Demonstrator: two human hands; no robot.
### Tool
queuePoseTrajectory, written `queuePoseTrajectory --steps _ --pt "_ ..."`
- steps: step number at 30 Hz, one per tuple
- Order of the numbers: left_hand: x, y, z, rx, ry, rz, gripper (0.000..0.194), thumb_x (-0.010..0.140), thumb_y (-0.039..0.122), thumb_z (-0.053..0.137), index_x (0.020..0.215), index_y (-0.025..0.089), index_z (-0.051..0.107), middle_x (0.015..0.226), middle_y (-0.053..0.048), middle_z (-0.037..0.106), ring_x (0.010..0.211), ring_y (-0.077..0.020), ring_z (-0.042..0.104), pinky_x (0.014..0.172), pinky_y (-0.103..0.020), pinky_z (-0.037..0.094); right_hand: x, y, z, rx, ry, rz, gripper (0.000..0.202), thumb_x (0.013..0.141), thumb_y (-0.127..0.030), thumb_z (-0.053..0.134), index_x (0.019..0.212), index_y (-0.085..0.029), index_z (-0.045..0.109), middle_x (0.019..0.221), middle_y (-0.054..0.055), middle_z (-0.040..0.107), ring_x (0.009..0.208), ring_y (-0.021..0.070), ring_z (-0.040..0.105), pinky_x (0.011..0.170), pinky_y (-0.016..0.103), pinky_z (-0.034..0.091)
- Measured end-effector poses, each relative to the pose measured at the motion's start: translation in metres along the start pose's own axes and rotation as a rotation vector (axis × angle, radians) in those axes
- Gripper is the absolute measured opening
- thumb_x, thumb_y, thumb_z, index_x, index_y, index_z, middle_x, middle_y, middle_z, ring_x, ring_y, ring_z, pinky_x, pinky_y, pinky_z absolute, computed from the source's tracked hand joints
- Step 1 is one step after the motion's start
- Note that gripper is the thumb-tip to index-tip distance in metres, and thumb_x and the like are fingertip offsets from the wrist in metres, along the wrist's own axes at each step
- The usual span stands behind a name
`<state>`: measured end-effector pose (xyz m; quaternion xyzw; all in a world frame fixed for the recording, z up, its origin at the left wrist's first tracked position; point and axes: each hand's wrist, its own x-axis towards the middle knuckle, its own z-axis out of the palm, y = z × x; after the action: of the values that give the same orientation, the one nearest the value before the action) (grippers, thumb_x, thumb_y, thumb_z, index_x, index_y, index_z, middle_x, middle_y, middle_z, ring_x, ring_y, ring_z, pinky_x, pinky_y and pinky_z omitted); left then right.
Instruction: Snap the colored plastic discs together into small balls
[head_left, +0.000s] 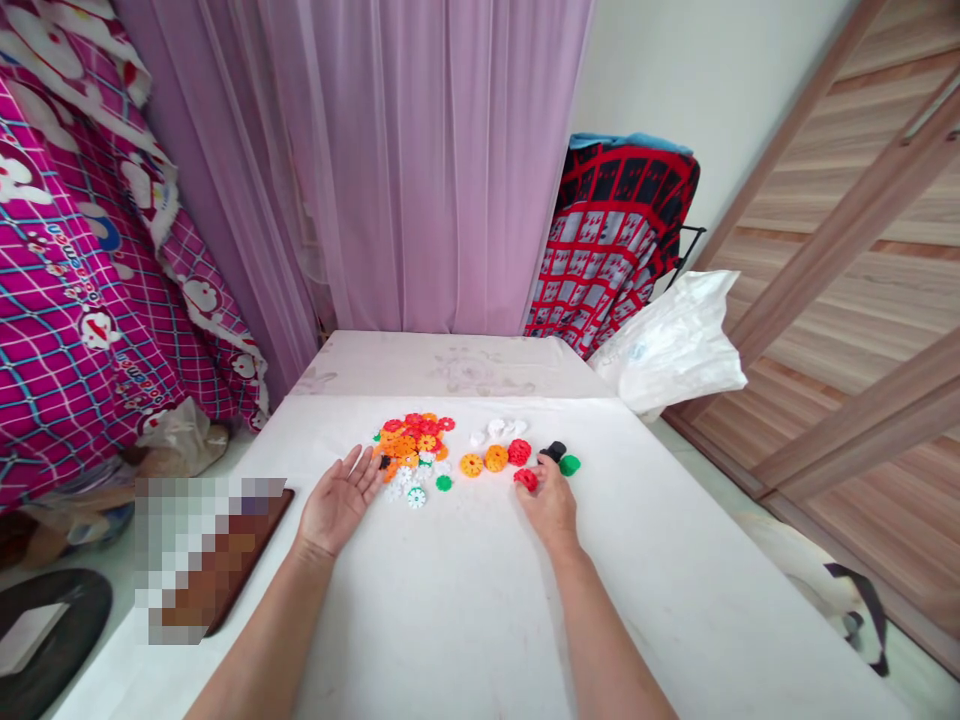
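Observation:
My left hand [341,500] rests palm up, fingers spread, at the near left side of a pile of snowflake-shaped plastic discs [409,440] in red, orange, white and green. My right hand [551,503] has its fingers closed on a red disc cluster [526,480]. Just beyond it stand another red cluster [519,452] and two orange clusters [496,458], set in a row. Several white discs [497,428] lie behind them. Past my right fingertips are black discs [556,450] and a green one [571,465]. A single green disc [444,483] lies between the pile and the row.
The white-covered table [442,620] reaches back toward a purple curtain [450,170]. At its left edge lies a brown flat object [247,560], partly pixelated. A white plastic bag [675,340] stands by the back right corner, near a wooden wardrobe [862,300].

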<state>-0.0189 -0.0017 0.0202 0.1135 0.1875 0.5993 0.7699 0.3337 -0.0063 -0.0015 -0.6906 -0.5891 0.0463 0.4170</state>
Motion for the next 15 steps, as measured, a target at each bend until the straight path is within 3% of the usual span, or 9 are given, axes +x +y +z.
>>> queuePoseTrajectory --steps 15 --pt "0.0016 -0.0013 0.0002 0.000 -0.026 -0.003 0.032 0.092 0.024 0.042 0.113 0.019 0.065 0.122 -0.009 0.065 0.123 -0.0222 0.053 0.105 -0.042 0.040 0.0001 0.0024 -0.0005 -0.083 -0.037 -0.014 0.053 0.072 -0.033 0.055 0.122 -0.015 0.050 0.097 0.008 0.066 0.090 0.0224 0.060 0.088 0.037 0.045"
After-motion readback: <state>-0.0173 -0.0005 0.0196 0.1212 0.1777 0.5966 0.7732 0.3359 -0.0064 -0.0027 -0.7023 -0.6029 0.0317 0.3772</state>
